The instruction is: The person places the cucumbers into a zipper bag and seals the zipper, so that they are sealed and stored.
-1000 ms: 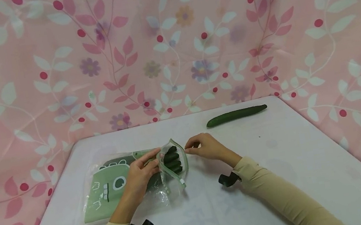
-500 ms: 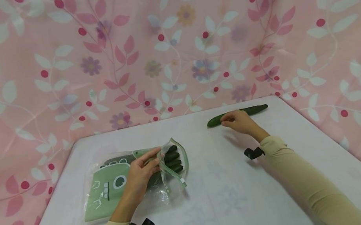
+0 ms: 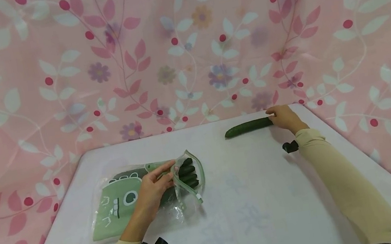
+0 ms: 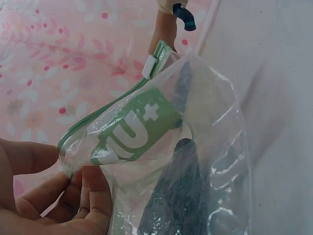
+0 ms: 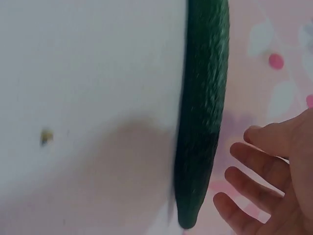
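Observation:
A clear zip bag with a green cartoon print lies at the left of the table, its mouth held apart toward the right. Several cucumbers inside show their ends at the opening. My left hand pinches the bag's rim between thumb and fingers; in the left wrist view the green zip strip with its white slider arches up from this pinch. A single cucumber rests near the table's far edge. Over its right end is my right hand, fingers spread and slightly bent beside the cucumber in the right wrist view.
A white cloth covers the table. Behind and around it hangs a pink floral curtain. A small dark speck lies on the cloth near the single cucumber. Both wrists carry black camera mounts.
My right hand has left the bag's mouth and moved right and away from me, passing over the single cucumber to its right end. The left hand keeps its pinch on the bag.

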`<state>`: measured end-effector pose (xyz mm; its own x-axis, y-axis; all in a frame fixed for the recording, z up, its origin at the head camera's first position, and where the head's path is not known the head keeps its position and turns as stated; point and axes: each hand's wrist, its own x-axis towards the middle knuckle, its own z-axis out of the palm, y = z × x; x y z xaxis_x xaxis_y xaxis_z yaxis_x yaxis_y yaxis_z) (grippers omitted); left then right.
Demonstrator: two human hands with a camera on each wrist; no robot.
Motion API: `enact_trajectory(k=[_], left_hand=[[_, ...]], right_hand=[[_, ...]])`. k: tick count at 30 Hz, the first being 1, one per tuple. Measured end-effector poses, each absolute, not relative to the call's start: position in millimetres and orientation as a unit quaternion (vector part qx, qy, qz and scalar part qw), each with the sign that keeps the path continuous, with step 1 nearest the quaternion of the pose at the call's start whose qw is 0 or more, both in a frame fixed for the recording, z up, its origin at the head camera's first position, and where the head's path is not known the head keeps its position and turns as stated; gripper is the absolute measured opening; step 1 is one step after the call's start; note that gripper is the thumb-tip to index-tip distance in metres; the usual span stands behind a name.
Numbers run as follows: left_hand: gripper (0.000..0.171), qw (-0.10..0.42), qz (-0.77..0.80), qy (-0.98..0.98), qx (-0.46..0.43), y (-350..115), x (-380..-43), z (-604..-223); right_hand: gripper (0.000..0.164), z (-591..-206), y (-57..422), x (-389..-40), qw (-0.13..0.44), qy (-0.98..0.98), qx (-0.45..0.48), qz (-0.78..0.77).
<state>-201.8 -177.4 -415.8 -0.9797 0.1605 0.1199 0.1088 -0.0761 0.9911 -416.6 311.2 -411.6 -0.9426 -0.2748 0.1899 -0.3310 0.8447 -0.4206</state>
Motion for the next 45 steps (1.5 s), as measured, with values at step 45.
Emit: enact_trajectory(k=[45], left_hand=[[0.044,0.015,0.722,0.685,0.096,-178.0,-203.0,-417.3]], right_hand=[[0.034,-429.3,381.5,-403.2,0.018,-0.954,0.215,0.206]])
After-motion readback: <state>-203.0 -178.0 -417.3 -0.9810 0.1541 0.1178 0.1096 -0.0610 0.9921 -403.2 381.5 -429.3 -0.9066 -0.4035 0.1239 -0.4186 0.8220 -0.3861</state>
